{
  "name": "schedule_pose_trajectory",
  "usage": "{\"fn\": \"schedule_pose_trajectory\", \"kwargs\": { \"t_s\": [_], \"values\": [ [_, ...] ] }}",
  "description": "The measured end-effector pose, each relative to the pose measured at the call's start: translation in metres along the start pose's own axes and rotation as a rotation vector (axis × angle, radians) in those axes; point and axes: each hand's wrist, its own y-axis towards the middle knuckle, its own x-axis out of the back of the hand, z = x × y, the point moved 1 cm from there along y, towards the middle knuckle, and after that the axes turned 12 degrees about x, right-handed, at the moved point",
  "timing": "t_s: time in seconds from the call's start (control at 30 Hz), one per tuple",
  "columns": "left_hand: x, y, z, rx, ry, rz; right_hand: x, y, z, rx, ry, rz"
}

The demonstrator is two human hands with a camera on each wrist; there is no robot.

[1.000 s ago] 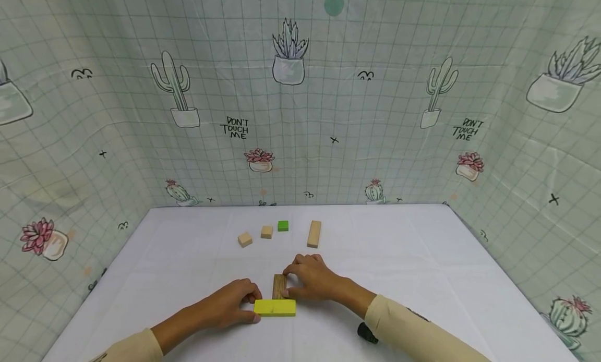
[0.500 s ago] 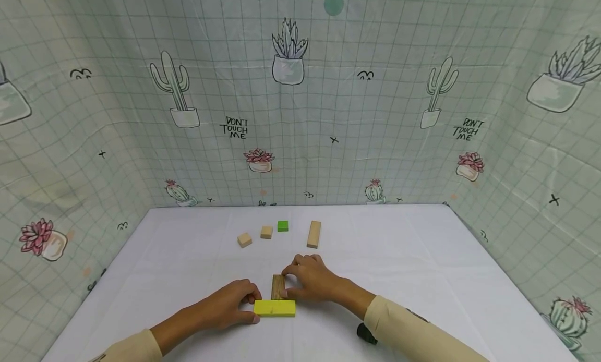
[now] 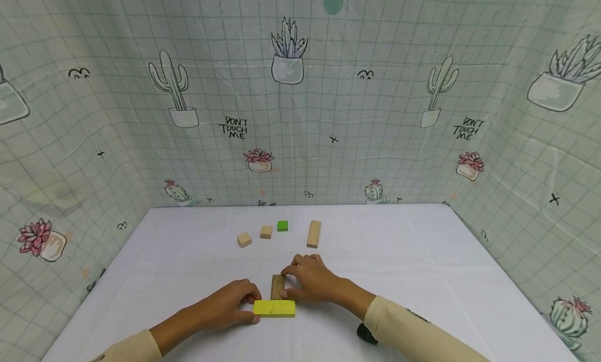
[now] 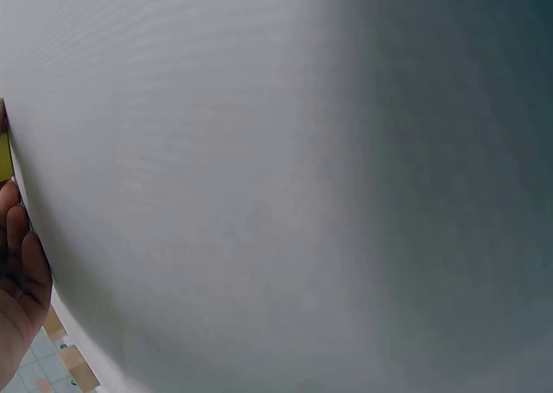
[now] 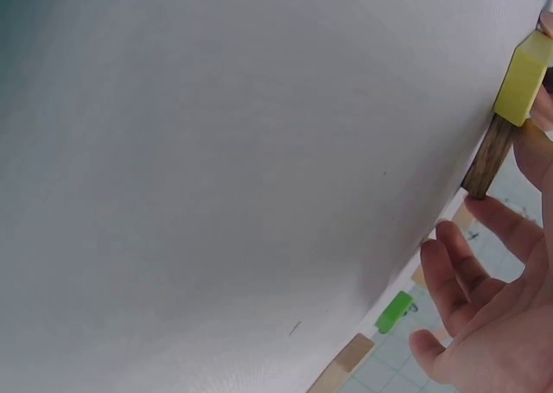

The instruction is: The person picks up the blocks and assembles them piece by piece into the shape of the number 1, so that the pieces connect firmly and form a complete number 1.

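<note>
Near the front middle of the table, a yellow block [image 3: 274, 309] lies crosswise. My left hand [image 3: 230, 303] holds its left end, thumb at the near corner and index finger at the far one. A dark brown wooden block [image 3: 278, 287] points away from me, its near end right at the yellow block's far side. My right hand [image 3: 310, 279] grips the brown block, with the index finger at its far end and the thumb low on its right side. In the right wrist view, the other fingers of that hand extend off the brown block [image 5: 489, 158].
Farther back lie two small light wooden blocks [image 3: 266, 232], a small green block [image 3: 283, 226] and a long light wooden block [image 3: 313, 234]. A dark object [image 3: 366, 333] sits partly hidden by my right sleeve. Patterned cloth walls [image 3: 300, 117] enclose the white table [image 3: 399, 257].
The brown block has slid very slightly left along the yellow block, together with my right fingers. The yellow block and my left hand hold nearly still.
</note>
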Motion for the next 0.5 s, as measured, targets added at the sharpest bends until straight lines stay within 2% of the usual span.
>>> {"fn": "schedule_pose_trajectory", "kwargs": {
  "t_s": [0.5],
  "values": [
    [0.0001, 0.0002, 0.0008, 0.000, 0.007, -0.005, 0.0028, -0.0004, -0.0010, 0.014, 0.007, 0.003]
  ]
}}
